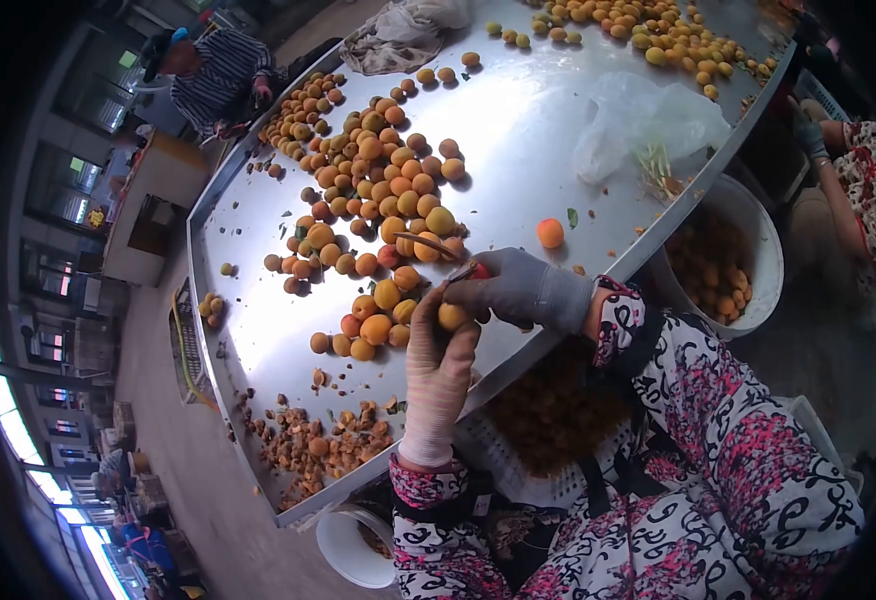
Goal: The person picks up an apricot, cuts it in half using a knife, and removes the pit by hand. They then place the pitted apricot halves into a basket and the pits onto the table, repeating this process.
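We hold one apricot (452, 317) over the metal table (518, 190), near its edge.
Our left hand (434, 370) grasps it; our right hand (526, 288), alongside, clasps a small red thing (480, 271) we cannot identify. Whole apricots (382, 190) lie beyond the grip, apricot pieces (318, 447) to its left.

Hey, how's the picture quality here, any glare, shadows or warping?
Head view: strong white glare on the metal table, and washed-out bright strips at far left; head view: curved fisheye bending with black corners; head view: the pile under the table sinks into shadow, while the left hand and right hand look fairly clear.
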The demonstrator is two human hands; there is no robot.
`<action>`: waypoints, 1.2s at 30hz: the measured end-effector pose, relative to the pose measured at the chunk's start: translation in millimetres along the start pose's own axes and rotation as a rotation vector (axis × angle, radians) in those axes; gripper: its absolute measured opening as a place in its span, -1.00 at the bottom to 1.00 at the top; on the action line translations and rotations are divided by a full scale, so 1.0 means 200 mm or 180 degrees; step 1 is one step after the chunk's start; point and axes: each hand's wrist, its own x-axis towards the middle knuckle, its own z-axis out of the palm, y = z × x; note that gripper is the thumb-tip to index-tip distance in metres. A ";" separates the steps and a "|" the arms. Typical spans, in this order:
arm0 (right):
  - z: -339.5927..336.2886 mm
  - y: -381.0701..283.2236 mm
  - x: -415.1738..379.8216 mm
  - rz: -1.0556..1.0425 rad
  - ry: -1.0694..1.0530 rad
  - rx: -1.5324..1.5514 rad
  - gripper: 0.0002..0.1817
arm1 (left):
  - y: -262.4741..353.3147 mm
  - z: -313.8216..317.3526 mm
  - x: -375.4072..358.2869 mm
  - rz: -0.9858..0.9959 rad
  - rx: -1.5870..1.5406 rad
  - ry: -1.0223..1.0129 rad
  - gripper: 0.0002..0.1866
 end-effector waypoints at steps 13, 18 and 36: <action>0.10 0.16 -0.13 -0.1622 0.0354 -0.1358 -0.69 | 0.07 -0.17 -0.02 -0.0341 -0.0761 0.0535 -0.56; 0.10 0.10 -0.15 -0.1249 0.0244 -0.0294 -0.66 | 0.02 -0.17 -0.01 -0.0273 -0.0760 0.0240 -0.52; 0.15 0.11 -0.07 -0.1332 0.0540 -0.0507 -0.66 | 0.03 -0.05 -0.03 -0.0729 -0.1071 0.0223 -0.35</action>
